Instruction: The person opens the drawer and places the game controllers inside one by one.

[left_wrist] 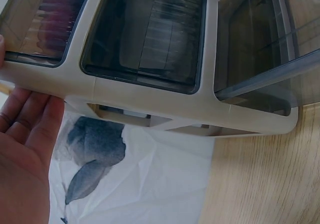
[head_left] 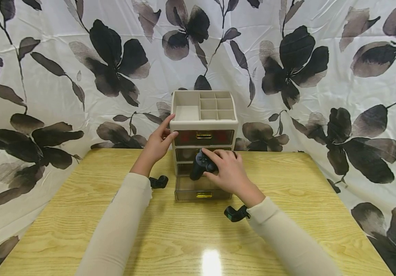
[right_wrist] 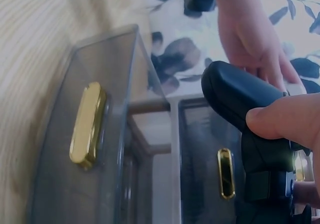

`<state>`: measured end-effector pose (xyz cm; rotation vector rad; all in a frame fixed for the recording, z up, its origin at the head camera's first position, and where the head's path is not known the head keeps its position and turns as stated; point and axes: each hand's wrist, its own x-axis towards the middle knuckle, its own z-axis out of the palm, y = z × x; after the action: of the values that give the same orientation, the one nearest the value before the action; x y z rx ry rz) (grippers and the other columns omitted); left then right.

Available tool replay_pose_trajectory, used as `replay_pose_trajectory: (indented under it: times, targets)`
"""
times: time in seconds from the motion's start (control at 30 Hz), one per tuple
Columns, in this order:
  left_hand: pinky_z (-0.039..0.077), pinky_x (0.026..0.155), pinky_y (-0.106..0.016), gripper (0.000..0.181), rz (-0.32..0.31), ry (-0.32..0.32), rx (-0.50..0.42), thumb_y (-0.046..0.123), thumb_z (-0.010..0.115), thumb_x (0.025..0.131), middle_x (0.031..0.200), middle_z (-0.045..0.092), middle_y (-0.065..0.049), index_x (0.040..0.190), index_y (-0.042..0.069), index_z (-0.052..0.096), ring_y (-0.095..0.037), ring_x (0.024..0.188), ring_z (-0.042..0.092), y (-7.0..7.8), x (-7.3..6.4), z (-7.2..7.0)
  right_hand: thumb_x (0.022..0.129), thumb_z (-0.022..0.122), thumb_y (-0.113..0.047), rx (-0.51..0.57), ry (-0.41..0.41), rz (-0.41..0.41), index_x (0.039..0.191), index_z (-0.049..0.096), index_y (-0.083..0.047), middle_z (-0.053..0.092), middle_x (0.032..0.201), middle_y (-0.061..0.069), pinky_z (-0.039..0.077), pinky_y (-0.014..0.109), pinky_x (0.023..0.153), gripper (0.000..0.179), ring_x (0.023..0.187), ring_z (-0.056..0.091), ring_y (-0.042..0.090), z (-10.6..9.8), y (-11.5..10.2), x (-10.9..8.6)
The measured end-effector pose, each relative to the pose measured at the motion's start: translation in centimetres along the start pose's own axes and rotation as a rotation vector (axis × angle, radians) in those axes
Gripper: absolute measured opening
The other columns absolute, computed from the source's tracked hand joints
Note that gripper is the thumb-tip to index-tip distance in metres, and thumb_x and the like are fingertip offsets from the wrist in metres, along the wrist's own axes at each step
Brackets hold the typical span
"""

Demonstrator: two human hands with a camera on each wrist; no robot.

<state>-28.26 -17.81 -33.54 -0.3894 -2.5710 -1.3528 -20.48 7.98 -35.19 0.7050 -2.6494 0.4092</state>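
Observation:
A cream desktop organizer [head_left: 203, 123] with smoky, gold-handled drawers stands upright on the table. Its bottom drawer [head_left: 184, 194] is pulled out, and no contents show in the visible part. My right hand [head_left: 230, 171] grips a black game controller [head_left: 198, 170] above that drawer, in front of the middle one. In the right wrist view the thumb presses on the controller [right_wrist: 240, 93]; its far side is hidden. My left hand [head_left: 156, 145] rests against the organizer's upper left side, thumb at the front edge, fingers [left_wrist: 42, 126] extended along the side wall.
The closed top drawer [head_left: 187, 138] holds reddish items, blurred behind its front. Open compartments [head_left: 215, 104] divide the organizer's top. Black wrist devices [head_left: 236, 213] sit at both cuffs. A floral cloth [head_left: 198, 42] hangs behind the wooden table [head_left: 170, 237].

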Motion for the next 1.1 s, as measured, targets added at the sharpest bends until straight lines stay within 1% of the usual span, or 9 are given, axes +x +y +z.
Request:
replay_pose_trajectory:
  times: [0.23,0.4,0.57,0.67,0.87,1.1]
  targets:
    - [0.048,0.090,-0.051,0.059,0.006,0.004,-0.001,0.047,0.051,0.098,0.116,0.061,-0.014,0.146,0.058,0.020,-0.030,0.106,0.058,0.0,0.0,-0.1,0.084,0.074,-0.044,-0.006,-0.003,-0.022,0.146,0.042,-0.035,0.056,0.131,0.009,0.033,0.064,0.100,0.071,0.118,0.052,0.036,0.7,-0.9,0.2]
    - [0.047,0.092,-0.053,0.059,0.006,-0.001,0.002,0.048,0.050,0.098,0.119,0.061,-0.014,0.147,0.058,0.019,-0.031,0.109,0.059,-0.1,0.0,-0.1,0.084,0.073,-0.046,-0.024,0.003,-0.035,0.147,0.042,-0.036,0.057,0.131,0.008,0.033,0.066,0.101,0.071,0.118,0.053,0.036,1.5,-1.2,0.4]
    - [0.047,0.094,-0.054,0.058,-0.002,0.000,0.003,0.050,0.050,0.097,0.123,0.060,-0.014,0.146,0.059,0.019,-0.031,0.113,0.058,-0.2,0.0,-0.1,0.084,0.073,-0.044,-0.001,0.005,-0.047,0.147,0.042,-0.036,0.056,0.132,0.008,0.031,0.067,0.102,0.070,0.118,0.052,0.036,2.2,-1.6,0.7]
    - [0.047,0.094,-0.054,0.058,0.001,0.005,0.007,0.050,0.050,0.097,0.122,0.060,-0.014,0.146,0.059,0.019,-0.031,0.113,0.058,-0.3,0.0,-0.1,0.084,0.073,-0.044,0.006,-0.003,-0.050,0.147,0.042,-0.035,0.056,0.132,0.008,0.030,0.067,0.102,0.070,0.119,0.051,0.036,2.6,-1.9,0.9]
    - [0.047,0.095,-0.055,0.059,0.003,0.011,0.009,0.051,0.050,0.097,0.122,0.060,-0.015,0.146,0.059,0.019,-0.032,0.113,0.058,-0.4,0.0,0.0,0.086,0.070,-0.046,-0.004,-0.034,-0.043,0.147,0.040,-0.036,0.055,0.134,0.007,0.030,0.066,0.102,0.069,0.122,0.050,0.035,3.4,-2.1,1.1]
    - [0.047,0.094,-0.054,0.058,0.007,0.009,0.004,0.050,0.050,0.097,0.120,0.061,-0.015,0.146,0.059,0.019,-0.031,0.112,0.059,-0.2,0.0,0.0,0.086,0.071,-0.045,0.011,-0.079,0.005,0.148,0.039,-0.037,0.053,0.137,0.007,0.029,0.067,0.102,0.070,0.123,0.049,0.035,4.2,-1.8,1.1]
